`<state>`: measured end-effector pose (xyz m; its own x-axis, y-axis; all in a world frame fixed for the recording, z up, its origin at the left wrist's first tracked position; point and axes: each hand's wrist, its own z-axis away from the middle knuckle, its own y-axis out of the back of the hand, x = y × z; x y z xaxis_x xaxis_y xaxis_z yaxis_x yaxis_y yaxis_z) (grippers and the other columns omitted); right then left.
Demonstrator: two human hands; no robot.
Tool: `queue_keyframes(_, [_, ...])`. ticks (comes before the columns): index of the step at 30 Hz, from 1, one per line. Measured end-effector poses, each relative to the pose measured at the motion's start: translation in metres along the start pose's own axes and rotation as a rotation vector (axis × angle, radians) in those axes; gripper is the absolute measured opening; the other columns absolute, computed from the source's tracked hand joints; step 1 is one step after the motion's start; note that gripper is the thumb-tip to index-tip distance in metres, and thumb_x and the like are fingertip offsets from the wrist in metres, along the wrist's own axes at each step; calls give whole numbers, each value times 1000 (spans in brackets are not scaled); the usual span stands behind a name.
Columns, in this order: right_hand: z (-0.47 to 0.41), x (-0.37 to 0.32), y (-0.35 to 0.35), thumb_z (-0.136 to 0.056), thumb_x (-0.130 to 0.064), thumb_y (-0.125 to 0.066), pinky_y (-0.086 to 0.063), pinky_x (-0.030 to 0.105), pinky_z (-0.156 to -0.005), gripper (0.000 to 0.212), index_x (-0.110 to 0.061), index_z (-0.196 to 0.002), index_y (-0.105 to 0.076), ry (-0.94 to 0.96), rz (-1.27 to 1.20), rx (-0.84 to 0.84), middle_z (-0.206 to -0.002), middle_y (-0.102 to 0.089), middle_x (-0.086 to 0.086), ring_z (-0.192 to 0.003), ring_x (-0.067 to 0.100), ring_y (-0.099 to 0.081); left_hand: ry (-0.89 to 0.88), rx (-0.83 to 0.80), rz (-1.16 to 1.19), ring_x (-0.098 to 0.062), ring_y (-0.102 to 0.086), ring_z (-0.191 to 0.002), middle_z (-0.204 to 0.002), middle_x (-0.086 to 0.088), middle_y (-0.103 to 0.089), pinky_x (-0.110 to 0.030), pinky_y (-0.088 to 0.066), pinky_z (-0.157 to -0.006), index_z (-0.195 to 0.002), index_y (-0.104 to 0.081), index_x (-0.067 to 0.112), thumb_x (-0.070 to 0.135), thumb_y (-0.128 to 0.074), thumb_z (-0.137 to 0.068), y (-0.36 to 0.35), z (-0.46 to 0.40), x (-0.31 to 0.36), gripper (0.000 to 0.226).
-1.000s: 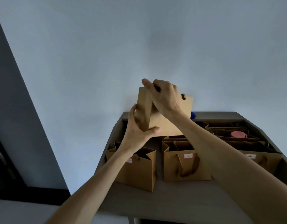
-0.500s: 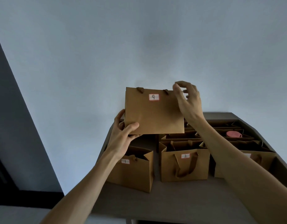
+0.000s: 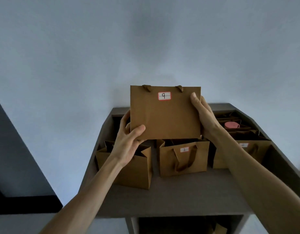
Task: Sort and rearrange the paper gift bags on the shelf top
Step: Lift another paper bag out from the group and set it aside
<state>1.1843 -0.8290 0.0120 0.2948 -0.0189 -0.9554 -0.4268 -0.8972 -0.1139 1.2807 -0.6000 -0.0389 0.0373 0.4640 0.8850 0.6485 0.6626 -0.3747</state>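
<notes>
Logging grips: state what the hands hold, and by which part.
The bag labelled 9: left hand grips its lower left corner, right hand its right edge.

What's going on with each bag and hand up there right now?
Bag labelled 9: flat, held up above the shelf top.
Left hand: grips its lower left corner.
Right hand: grips its right edge.
Bag labelled 2: standing, open.
Front left bag: standing, open.
Pink item: inside a rear bag.

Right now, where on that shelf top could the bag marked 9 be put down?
Both hands, left hand and right hand, hold bag 9 above the shelf top. Bare room: the front strip before the left bag and bag 2. Behind them, right rear around the pink object, bags crowd together.
</notes>
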Motion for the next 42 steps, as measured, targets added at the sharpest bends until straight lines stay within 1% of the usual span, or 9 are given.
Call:
queue_keyframes(9, [81, 34, 54, -80, -56, -62, -58, 40, -79, 64, -26, -136, -50, -80, -73, 245, -123, -67, 6, -106, 22, -69, 170, -117, 2, -23, -59, -120, -135, -2, -54, -46, -54, -91, -143, -33, 35, 45, -91, -54, -32, 29, -66, 106])
queue_keyframes(13, [126, 43, 71, -80, -55, -61, -59, 42, -80, 66, -23, -136, -48, -128, -16, 354, -120, -67, 9, -105, 27, -68, 264, -219, 6, -21, -55, -126, -141, 1, -50, -53, -50, -98, -143, -30, 38, 48, -88, -58, -42, 47, -94, 104])
queue_keyframes(18, [188, 51, 90, -57, -69, -79, -58, 35, -77, 92, -27, -133, -47, -140, 100, 437, -121, -65, 3, -104, 23, -69, 362, -405, -104, -15, -55, -125, -142, 5, -47, -44, -52, -96, -139, -30, 48, 48, -87, -60, -47, 75, -126, 98])
queue_keyframes(22, [239, 63, 104, -49, -68, -83, -58, 36, -75, 101, -28, -134, -45, -177, 120, 496, -124, -63, 4, -107, 27, -67, 416, -535, -194, -12, -54, -125, -137, 15, -47, -48, -49, -101, -131, -32, 58, 47, -88, -58, -53, 101, -151, 93])
queue_keyframes(28, [307, 93, 107, -47, -68, -85, -58, 40, -77, 113, -22, -140, -41, -270, 145, 611, -125, -61, 8, -107, 29, -66, 534, -632, -302, -10, -60, -115, -130, 15, -54, -42, -52, -99, -138, -25, 49, 55, -86, -56, -58, 142, -190, 103])
queue_keyframes(32, [343, 129, 110, -52, -64, -85, -57, 38, -79, 102, -25, -137, -45, -337, 132, 616, -118, -64, 7, -108, 27, -65, 626, -654, -319, -12, -55, -121, -136, 12, -49, -30, -55, -92, -140, -21, 48, 35, -84, -73, -46, 168, -221, 93])
queue_keyframes(36, [368, 176, 114, -59, -52, -85, -57, 41, -78, 82, -36, -132, -50, -416, 101, 598, -118, -64, 6, -108, 29, -64, 743, -640, -344, -12, -55, -121, -137, 11, -49, -41, -55, -93, -133, -27, 51, 24, -82, -74, -26, 187, -253, 85])
queue_keyframes(39, [376, 212, 116, -63, -42, -80, -57, 33, -74, 76, -40, -131, -49, -460, 116, 529, -122, -63, 2, -108, 23, -65, 799, -615, -373, -4, -58, -115, -128, 18, -56, -30, -56, -91, -126, -37, 49, 13, -77, -78, -8, 193, -284, 72])
queue_keyframes(42, [380, 251, 114, -65, -35, -80, -57, 28, -72, 76, -40, -131, -45, -491, 112, 497, -125, -60, 1, -104, 14, -65, 859, -595, -442, -1, -58, -114, -121, 22, -58, -20, -55, -83, -125, -40, 48, 26, -82, -70, 15, 194, -319, 72])
